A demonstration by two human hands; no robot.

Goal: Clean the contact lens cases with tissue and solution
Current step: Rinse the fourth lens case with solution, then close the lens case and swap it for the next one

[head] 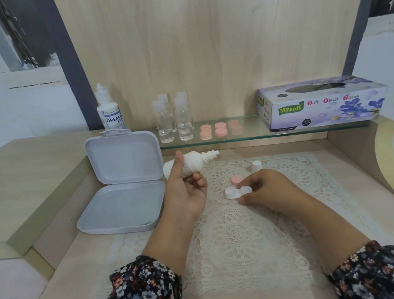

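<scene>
head | I see left hand (184, 195) gripping uncapped solution bottle (193, 164), nozzle aimed right | right hand (262, 188) pinching open white lens case (238, 191) on doily, pink lid (236, 179) behind | rinse seems pending, tissue box (321, 103) untouched on shelf

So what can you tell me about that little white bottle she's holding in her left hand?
The white bottle looks like opaque plastic, small, with rounded shoulders that narrow to a ribbed neck and a dropper tip. Its cap is off. It lies nearly level in the air above the lace mat, tip pointing right, toward the white lens case. The left hand grips its lower body, thumb across the front where small print shows, too blurred to read. Nothing else touches it.
</scene>
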